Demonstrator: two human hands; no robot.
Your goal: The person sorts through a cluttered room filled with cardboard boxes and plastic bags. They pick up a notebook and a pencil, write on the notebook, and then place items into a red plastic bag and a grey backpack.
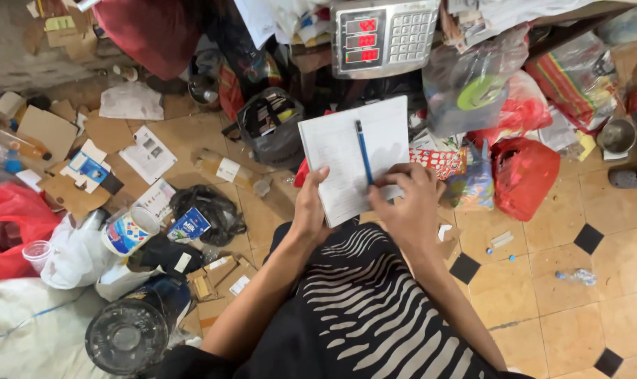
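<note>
The right hand (pixel 408 203) covers the lower right corner of the open notebook (pixel 353 158) and the bottom of the blue pen (pixel 363 151), so its tip is out of sight (the writing on the pages is too small to make out). The left hand (pixel 311 207) hides the notebook's lower left edge. The weighing scale (pixel 385 35) is cut off by the top edge, and the plastic bottle (pixel 576 276) on the floor tiles is too small to tell apart clearly

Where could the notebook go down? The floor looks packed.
Bare tiles lie on the right, below the red bag. Left of the notebook, cardboard, bottles and cans crowd the floor.
</note>
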